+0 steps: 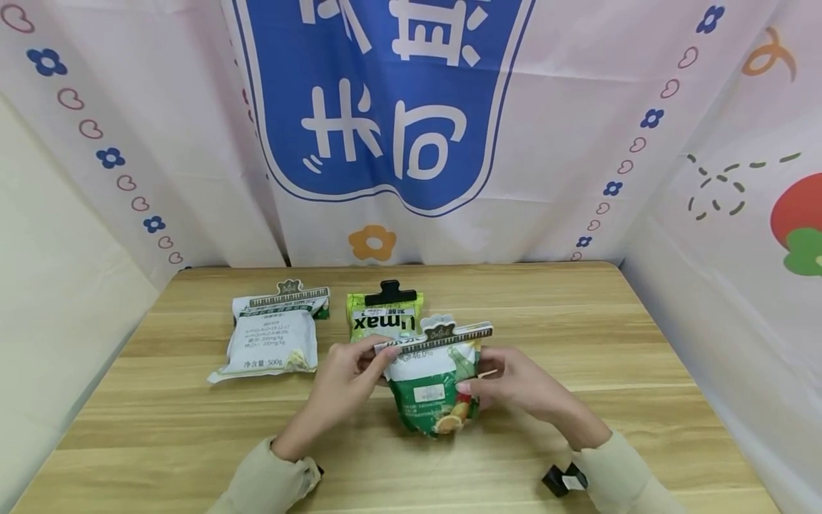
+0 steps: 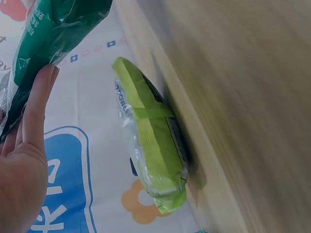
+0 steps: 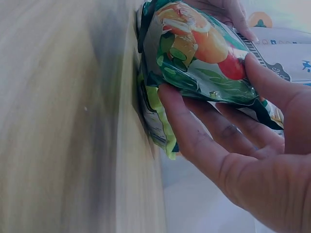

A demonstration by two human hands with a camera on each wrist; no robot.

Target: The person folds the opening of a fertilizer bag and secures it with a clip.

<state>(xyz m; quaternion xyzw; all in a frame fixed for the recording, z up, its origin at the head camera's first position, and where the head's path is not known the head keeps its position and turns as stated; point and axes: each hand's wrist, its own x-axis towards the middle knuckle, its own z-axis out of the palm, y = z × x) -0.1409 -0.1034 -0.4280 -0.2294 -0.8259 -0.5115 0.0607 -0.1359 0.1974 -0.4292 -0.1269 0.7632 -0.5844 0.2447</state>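
Observation:
A green-and-white plastic bag [image 1: 420,396] with fruit pictures is held off the table between both hands, tilted. A toothed bag clip [image 1: 443,334] with a crown-shaped handle closes its upper edge. My left hand [image 1: 347,375] grips the bag's upper left side, thumb in front and fingers behind. On the other side my right hand [image 1: 523,385] pinches the edge; in the right wrist view its thumb lies on the printed face, fingers beneath. Behind the held bag lies a lime-green bag [image 2: 155,141], partly hidden in the head view, with a black clip [image 1: 389,293].
A white bag [image 1: 272,343] marked 500g lies at the left on the wooden table [image 1: 160,428], with a similar crown-handled clip [image 1: 289,293]. Near the right sleeve is a small black object [image 1: 565,480]. A printed curtain [image 1: 552,143] hangs behind the table.

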